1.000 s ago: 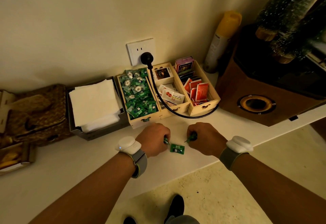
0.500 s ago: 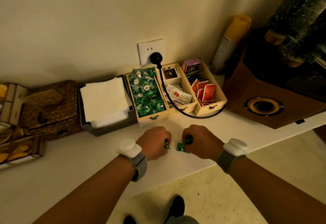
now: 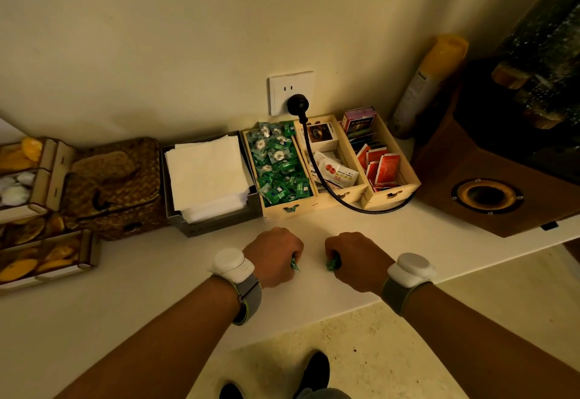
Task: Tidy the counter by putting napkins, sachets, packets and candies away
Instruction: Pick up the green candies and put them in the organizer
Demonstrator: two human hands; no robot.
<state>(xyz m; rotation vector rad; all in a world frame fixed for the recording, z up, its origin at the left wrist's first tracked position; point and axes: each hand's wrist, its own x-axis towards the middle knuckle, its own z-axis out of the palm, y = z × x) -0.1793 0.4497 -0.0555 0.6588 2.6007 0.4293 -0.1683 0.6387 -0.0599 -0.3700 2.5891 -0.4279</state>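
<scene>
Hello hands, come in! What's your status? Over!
Left hand shut on green candies. Right hand shut on green candy. Candy box just ahead, path clear.

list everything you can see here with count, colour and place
napkins: one stack, white, in the grey holder left of the boxes
candies: many, green, left wooden box
white sachets: a few, middle box
red sachets: several, right box
cable: one, black, from the wall socket across the middle box
basket: one, brown woven, left of the napkins
spray can: one, yellow cap, back right
speaker: one, brown, right
counter: white
left hand: closed on a green candy
right hand: closed on a green candy
</scene>
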